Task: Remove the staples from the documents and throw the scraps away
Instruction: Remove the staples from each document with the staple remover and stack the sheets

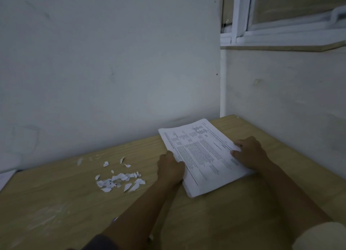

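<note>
A thick stack of printed documents (202, 156) lies slanted on the wooden table (215, 218), near the corner of the walls. My left hand (169, 168) grips the stack's left long edge, thumb on the top sheet. My right hand (250, 152) holds the right edge, fingers curled over the top sheet near its far right corner. A loose heap of small torn white paper scraps (119, 179) lies on the table to the left of my left hand, apart from the stack. No staple can be made out.
Two pale walls meet just behind the stack, with a window and a narrow wooden sill (280, 48) above on the right. A white sheet edge (5, 178) shows at the table's far left. The light is dim.
</note>
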